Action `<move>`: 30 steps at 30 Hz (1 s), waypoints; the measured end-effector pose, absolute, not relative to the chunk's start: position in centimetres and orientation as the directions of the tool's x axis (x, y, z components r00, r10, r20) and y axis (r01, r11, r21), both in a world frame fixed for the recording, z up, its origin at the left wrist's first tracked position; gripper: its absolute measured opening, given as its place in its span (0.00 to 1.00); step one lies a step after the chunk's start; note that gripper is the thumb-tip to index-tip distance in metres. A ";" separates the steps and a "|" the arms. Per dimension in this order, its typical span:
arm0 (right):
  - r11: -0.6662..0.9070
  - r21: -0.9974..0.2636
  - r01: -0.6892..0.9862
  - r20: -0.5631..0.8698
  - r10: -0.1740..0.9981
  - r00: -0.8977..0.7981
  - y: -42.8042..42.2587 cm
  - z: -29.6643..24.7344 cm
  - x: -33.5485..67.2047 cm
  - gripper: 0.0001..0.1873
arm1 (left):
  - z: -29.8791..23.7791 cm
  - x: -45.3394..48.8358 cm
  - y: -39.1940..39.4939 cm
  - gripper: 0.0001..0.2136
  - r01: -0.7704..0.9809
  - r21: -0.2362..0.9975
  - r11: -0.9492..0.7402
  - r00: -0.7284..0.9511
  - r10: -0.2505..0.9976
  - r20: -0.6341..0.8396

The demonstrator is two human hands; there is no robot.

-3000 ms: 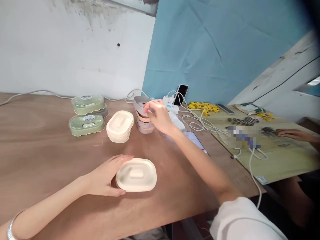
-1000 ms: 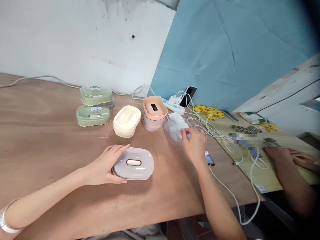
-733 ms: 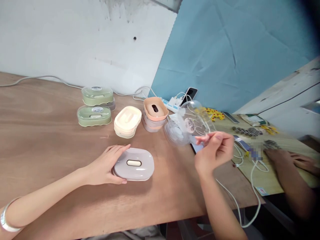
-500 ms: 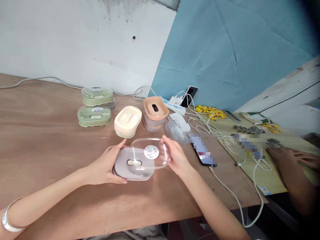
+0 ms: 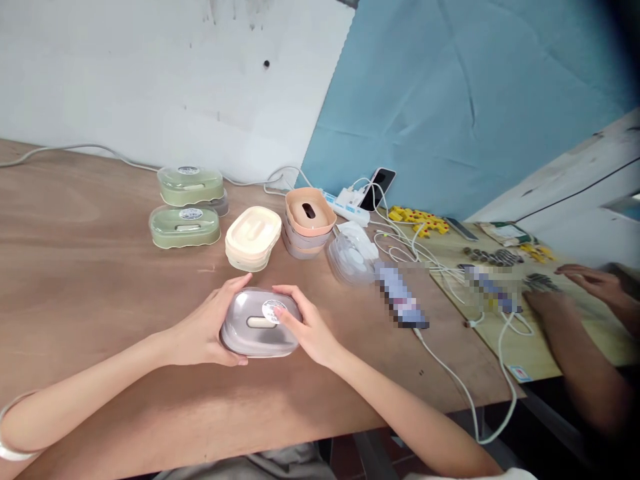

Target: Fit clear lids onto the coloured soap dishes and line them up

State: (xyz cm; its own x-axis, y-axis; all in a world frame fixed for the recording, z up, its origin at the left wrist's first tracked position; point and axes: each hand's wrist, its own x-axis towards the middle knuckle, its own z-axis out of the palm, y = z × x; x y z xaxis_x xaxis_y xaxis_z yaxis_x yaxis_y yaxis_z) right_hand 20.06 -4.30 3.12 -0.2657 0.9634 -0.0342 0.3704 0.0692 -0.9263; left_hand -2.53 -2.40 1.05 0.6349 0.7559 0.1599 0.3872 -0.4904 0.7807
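A grey rounded plastic box (image 5: 240, 327) with a slot in its top rests on the table in front of me. My left hand (image 5: 210, 327) wraps round its left end, thumb near the front edge and fingers at the back. Over the box lies a clear lid (image 5: 260, 303) with a round white sticker. My right hand (image 5: 305, 327) grips the lid's right end, with the thumb on the sticker and fingers along the far edge. Whether the lid is fully seated I cannot tell.
Behind stand green lidded boxes (image 5: 185, 230), a stack of cream pieces (image 5: 253, 233) and an orange-and-grey stack (image 5: 310, 223). Clear lids (image 5: 350, 257), a phone (image 5: 403, 297), a power strip (image 5: 350, 212) and white cables lie rightward. Another person's arms (image 5: 565, 333) are at far right.
My right hand has moved left and down, bringing the clear lid from above the box's right side onto its top. My left hand keeps its hold on the box.
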 end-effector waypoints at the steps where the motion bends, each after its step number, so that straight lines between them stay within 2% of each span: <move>1: 0.079 -0.928 0.364 -0.028 0.960 -0.279 -4.3 3.1 20.0 0.17 | 1.1 -2.6 -2.4 0.53 0.365 0.804 -0.469 0.636 0.756 0.153; 7: 0.071 -0.933 0.352 -0.030 0.961 -0.275 -3.9 3.3 20.2 0.20 | 1.1 -2.7 -2.5 0.47 0.311 0.812 -0.494 0.665 0.723 0.186; 12: 0.055 -0.938 0.343 -0.046 0.959 -0.279 -3.6 3.6 20.1 0.21 | 1.2 -3.1 -2.2 0.52 0.301 0.809 -0.505 0.702 0.691 0.171; 15: 0.048 -0.930 0.364 -0.059 0.958 -0.279 -3.6 3.8 20.1 0.22 | 1.8 -3.6 -2.3 0.45 0.331 0.783 -0.527 0.710 0.685 0.161; 17: 0.049 -0.927 0.373 -0.061 0.959 -0.278 -3.7 3.8 20.0 0.22 | 2.7 -3.8 -2.7 0.39 0.407 0.695 -0.593 0.703 0.689 0.175; 19: 0.066 -0.926 0.372 -0.047 0.956 -0.289 -3.9 3.8 19.7 0.23 | 4.0 -3.7 -3.3 0.35 0.494 0.533 -0.687 0.706 0.675 0.214; 23: 0.139 -0.933 0.331 0.016 0.938 -0.347 -4.1 3.7 18.7 0.20 | 6.3 -2.7 -4.7 0.38 0.540 0.218 -0.813 0.774 0.581 0.252; 26: 0.176 -0.932 0.316 0.039 0.918 -0.395 -4.1 3.8 17.9 0.17 | 6.2 -2.0 -5.0 0.42 0.543 0.148 -0.827 0.795 0.563 0.225; 30: 0.220 -0.935 0.279 0.069 0.882 -0.466 -4.2 3.6 17.4 0.18 | 4.6 -2.2 -4.4 0.44 0.603 0.156 -0.782 0.756 0.623 0.201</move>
State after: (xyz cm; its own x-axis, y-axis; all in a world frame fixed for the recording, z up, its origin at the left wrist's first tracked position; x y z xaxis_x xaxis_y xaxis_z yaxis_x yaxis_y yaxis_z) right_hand 17.41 -4.17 3.62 -0.4664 0.8819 0.0690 0.2786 0.2205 -0.9347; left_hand -2.22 -4.41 4.57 0.7561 0.6228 0.2012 0.6028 -0.7824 0.1564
